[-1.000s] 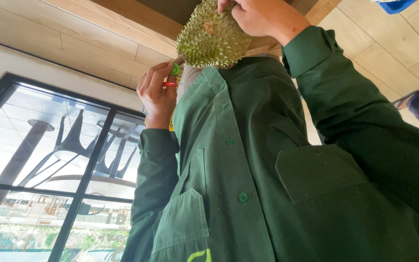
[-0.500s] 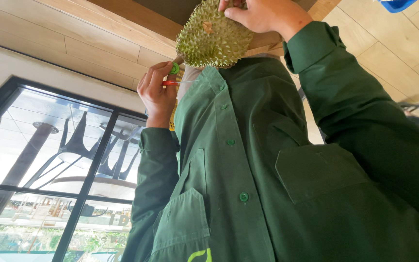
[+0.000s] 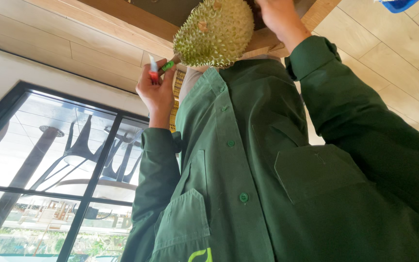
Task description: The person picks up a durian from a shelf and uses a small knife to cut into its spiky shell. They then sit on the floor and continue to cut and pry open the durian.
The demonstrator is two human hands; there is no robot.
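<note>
At chest height, against the green shirt (image 3: 267,160), the left hand (image 3: 280,22) grips the spiky durian (image 3: 217,31). The right hand (image 3: 157,94) is closed on a small red-and-green tool (image 3: 160,67) touching the husk. Probing seems underway, and any cut needs a firm hold.

Hand (image 3: 280,19) holds durian (image 3: 215,32) (spiky, green).

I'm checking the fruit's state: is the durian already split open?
No, the durian shows a whole spiky green husk, with one hand on it.

Single close view, angled up a green shirt (image 3: 248,160) toward the ceiling (image 3: 384,53)
</note>
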